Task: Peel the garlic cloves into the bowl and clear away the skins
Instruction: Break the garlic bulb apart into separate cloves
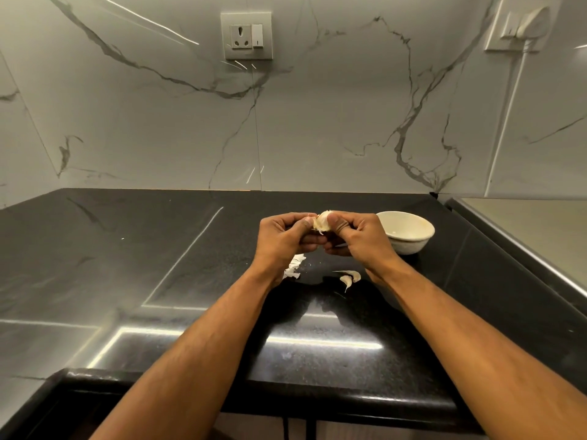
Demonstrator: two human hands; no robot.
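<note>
A black polished countertop [158, 265] runs in front of me, backed by a white marble-veined wall [317, 128] with a socket plate [246, 35] up at twelve o'clock and a second switch plate [521, 25] with a plugged-in white cord at about one o'clock. Both my forearms reach in from six o'clock and meet over the middle of the counter. My left hand [281, 238] and my right hand [359, 238] are curled together around a piece of garlic [322, 222], each thumb pressed against it from its own side, fingers tucked underneath; the pale papery skin shows between my thumbs. Whether it is one clove or a small cluster I cannot tell. The cream bowl [413, 241] stands on the counter just beside my right hand, at three o'clock from the garlic, upright, its inside mostly pale with a small speck I cannot make out. Below my hands, at six o'clock from the garlic, lie loose bits on the counter: white skins [293, 266] near my left wrist, and a curved clove-like piece [349, 278] near my right wrist.
</note>
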